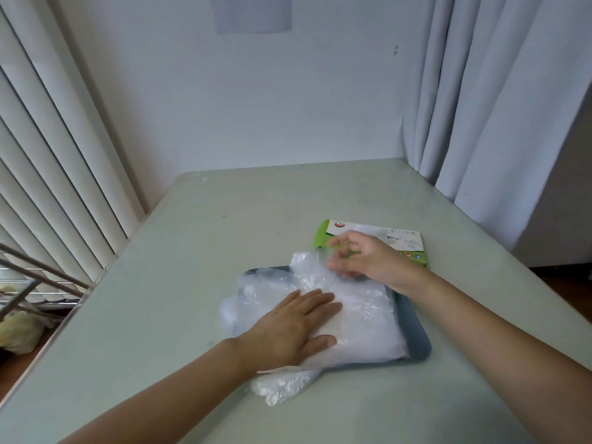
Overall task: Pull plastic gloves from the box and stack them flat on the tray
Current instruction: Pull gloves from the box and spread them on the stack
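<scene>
We count two bare hands: one left hand (288, 328) and one right hand (362, 254). One green-and-white cardboard glove box (411, 249). One blue-grey rectangular plastic tray (416, 346). One pale green table (224, 219). One white paper sheet (253, 12) on the wall. Clear thin plastic gloves (362, 318): one heap; we cannot separate the layers, so no single-glove count.

Wall: a plain white wall (256, 107) at the back, with a sheet of paper (253, 14) stuck up high.
Window: long white blinds (54, 155) on the left, soft daylight.
Curtain: a pale curtain (480, 91) hangs on the right.
Table: a big light green table (192, 251) against the wall.
Floor: a bit of brown floor (570, 280) far right.
Left corner: thin metal rods (38, 274) above a yellowish bag (19, 331).
</scene>
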### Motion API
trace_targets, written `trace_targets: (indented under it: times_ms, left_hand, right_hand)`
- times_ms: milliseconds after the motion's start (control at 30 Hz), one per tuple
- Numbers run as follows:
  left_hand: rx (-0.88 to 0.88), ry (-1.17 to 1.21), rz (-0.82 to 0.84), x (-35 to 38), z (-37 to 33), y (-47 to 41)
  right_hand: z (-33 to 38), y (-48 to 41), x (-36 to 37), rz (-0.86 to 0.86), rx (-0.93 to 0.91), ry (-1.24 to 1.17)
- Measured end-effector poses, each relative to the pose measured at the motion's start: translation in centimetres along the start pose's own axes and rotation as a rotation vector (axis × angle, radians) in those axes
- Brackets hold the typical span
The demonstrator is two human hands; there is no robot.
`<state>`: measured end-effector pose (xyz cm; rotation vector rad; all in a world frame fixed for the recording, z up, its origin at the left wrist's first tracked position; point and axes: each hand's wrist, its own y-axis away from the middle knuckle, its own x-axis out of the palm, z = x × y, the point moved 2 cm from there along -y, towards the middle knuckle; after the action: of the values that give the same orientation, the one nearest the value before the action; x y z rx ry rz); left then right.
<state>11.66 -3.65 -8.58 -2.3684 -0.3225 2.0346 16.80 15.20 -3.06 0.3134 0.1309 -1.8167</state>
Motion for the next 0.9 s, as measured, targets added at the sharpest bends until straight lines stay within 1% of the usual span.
trace_targets:
  times_ms: [67, 100, 133, 200, 267, 367, 533, 600, 700, 767, 900]
  left_hand:
    - [-0.049, -0.029, 0.08, 0.1, 0.0, -0.1]
    - [-0.062, -0.04, 0.108, 0.1, 0.0, -0.2]
    - [-0.07, -0.04, 0.123, 0.0, 0.0, -0.3]
    - [-0.078, -0.047, 0.145, 0.0, -0.1, -0.4]
    - [-0.085, -0.06, 0.148, -0.1, 0.0, -0.3]
    - [-0.09, -0.067, 0.143, -0.5, -0.1, -0.3]
    - [-0.091, 0.013, 0.107, -2.2, -0.4, -0.7]
    - [-0.068, 0.089, 0.142, -2.9, -1.1, -0.7]
    - [-0.051, 0.089, 0.238, -2.8, -1.4, -0.6]
    - [-0.061, 0.049, 0.258, -2.4, -0.9, -0.5]
    - [-0.044, -0.016, 0.275, -2.3, 0.1, -0.4]
  right_hand:
    - [-0.6, 0.5, -0.6, -0.025, 0.036, 0.409]
    - [-1.0, 0.7, -0.8, -0.002, 0.078, 0.555]
    - [-1.2, 1.0, -0.9, 0.026, 0.109, 0.636]
    - [-1.4, 1.4, -0.9, 0.061, 0.139, 0.674]
    - [-1.4, 1.5, -0.9, 0.072, 0.137, 0.657]
    - [-1.8, 1.2, -0.6, 0.064, 0.077, 0.571]
    - [-2.5, 1.6, -0.4, -0.051, -0.057, 0.449]
    - [-2.8, 1.8, -0.4, -0.091, -0.085, 0.421]
    - [-3.3, 1.8, -0.5, -0.133, -0.057, 0.326]
    - [-3.5, 1.6, -0.5, -0.134, -0.032, 0.313]
    - [-2.9, 1.4, -0.8, -0.046, 0.078, 0.182]
